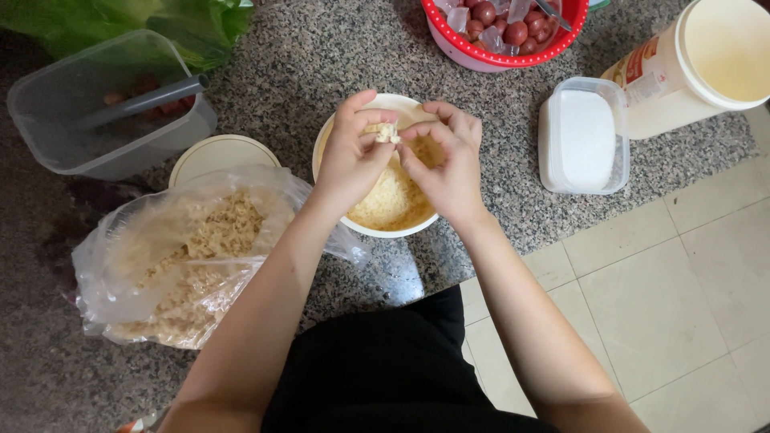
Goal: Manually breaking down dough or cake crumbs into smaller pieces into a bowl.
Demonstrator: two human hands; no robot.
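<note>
Speckled granite tabletop (321,64) above pale floor tiles. Left hand (353,156) and right hand (445,164) pinch one pale noodle chunk (387,132) over the white bowl (385,228) of crumbs. Best kept low over the bowl, breaking small. Plastic bag (180,256) holds more noodles; red basket (501,36) holds red fruit.

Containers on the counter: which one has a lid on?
The small clear rectangular tub at right, holding something white, is lidded. The white bowl, red basket, cream bucket and large clear tub stand open.
</note>
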